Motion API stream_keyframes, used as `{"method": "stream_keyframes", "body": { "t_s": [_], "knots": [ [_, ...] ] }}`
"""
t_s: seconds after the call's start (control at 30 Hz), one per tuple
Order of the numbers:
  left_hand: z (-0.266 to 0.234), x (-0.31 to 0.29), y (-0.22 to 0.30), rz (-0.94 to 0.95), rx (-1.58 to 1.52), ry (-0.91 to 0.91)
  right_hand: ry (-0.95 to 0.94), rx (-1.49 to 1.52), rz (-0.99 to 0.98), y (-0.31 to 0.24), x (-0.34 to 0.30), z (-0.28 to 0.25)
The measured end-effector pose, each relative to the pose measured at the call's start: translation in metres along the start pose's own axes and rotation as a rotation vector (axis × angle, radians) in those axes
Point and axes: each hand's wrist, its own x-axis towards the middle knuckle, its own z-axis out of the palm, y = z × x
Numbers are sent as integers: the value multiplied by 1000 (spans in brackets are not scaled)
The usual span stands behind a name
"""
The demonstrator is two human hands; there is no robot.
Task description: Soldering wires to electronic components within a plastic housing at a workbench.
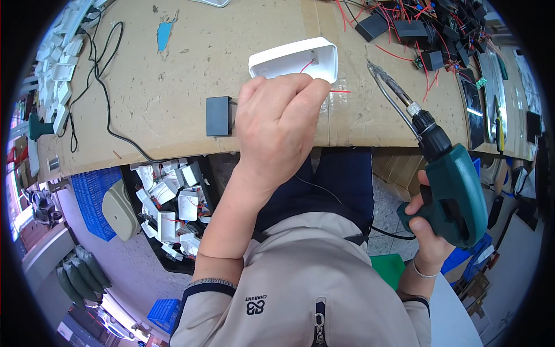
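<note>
- White plastic housing (295, 59) lay on the cardboard-topped desk (173, 87), open side up, long axis left-right, red wire (340, 91) trailing out beside it.
- Our left hand (277, 124) rested on its near edge, fingers curled over it.
- Our right hand (425, 231) sat off the desk to the right, fingers wrapped round the green electric screwdriver (454, 191), bit angled toward the housing.
- Left hand was nearer.

The left hand (277, 121) covers the near edge of the white plastic housing (296, 58), hiding its fingertips' grip.
</note>
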Motion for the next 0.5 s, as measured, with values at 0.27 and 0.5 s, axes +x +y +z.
{"method": "stream_keyframes", "body": {
  "t_s": [0.27,0.5],
  "knots": [
    [5,5,3,12,62,49,5,-24,-16,-1,2,0],
    [8,11,4,51,86,66,-6,-33,-67,3,6,-2]
  ]
}}
